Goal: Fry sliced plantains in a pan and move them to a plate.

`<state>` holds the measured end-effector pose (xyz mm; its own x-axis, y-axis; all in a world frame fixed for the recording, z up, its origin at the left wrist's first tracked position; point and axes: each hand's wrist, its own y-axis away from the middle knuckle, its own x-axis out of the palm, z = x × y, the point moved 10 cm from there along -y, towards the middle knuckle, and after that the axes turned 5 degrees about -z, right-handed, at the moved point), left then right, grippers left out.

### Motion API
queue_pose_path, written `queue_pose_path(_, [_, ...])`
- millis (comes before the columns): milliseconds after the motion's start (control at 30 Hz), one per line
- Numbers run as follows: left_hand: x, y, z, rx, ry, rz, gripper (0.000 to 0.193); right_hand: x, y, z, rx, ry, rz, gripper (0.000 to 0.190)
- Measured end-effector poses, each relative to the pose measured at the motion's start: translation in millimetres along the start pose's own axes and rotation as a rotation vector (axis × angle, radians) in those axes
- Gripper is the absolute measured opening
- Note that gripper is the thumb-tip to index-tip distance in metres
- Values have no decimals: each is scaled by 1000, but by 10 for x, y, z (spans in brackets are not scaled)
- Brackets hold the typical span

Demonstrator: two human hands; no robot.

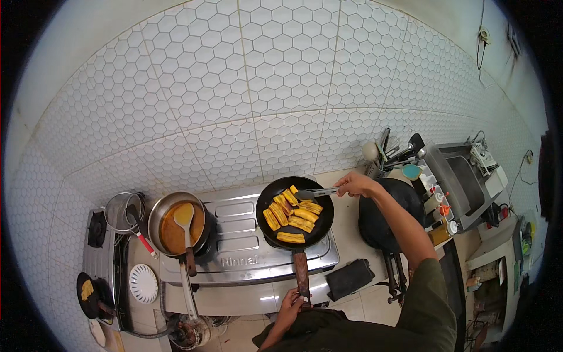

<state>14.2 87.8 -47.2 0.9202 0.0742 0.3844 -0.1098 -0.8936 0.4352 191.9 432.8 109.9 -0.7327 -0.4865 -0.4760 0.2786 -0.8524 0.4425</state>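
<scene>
My right hand (354, 185) grips metal tongs (326, 192), whose dark tips touch a yellow piece at the upper edge of the food in a black frying pan (323, 226). Several browned yellow slices (306, 214), which look like banana or plantain, lie flat in the pan. My left hand (291, 306) is closed around the lower end of the pan's brown handle (301, 268). The pan sits on the right side of a stainless-steel Rinnai gas stove (237, 246). No flame can be seen beneath it.
Left on the stove, a steel saucepan (156, 222) holds orange-brown liquid and a ladle (184, 215). A strainer (121, 215) and white slotted dish (144, 284) lie further left. At right are a black wok (387, 220), dark cloth (350, 279), utensil holder (375, 170) and sauce bottles (433, 202).
</scene>
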Motion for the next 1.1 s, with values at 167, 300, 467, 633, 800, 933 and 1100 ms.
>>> queue_pose_path(167, [9, 16, -32, -27, -4, -28, 29, -72, -98, 183, -184, 405, -105, 30])
queue_pose_path(300, [23, 38, -61, -38, 62, -47, 29, 30, 290, 669, -607, 737, -377, 31])
queue_pose_path(467, [22, 7, -50, -25, 60, -19, 29, 139, 495, 625, -572, 841, -447, 32])
queue_pose_path(633, [20, 34, -76, -27, 80, -45, 31, 168, 737, 751, -588, 944, -535, 40])
queue_pose_path(800, [19, 15, -38, -22, 54, -18, 35, 271, 813, 862, -682, 1029, -568, 49])
queue_pose_path(933, [-5, 2, 32, -37, 59, -28, 37, 360, 769, 819, -747, 1085, -549, 55])
queue_pose_path(1100, [-38, 1, 54, -12, 31, -53, 38, 338, 785, 834, -765, 1060, -538, 53])
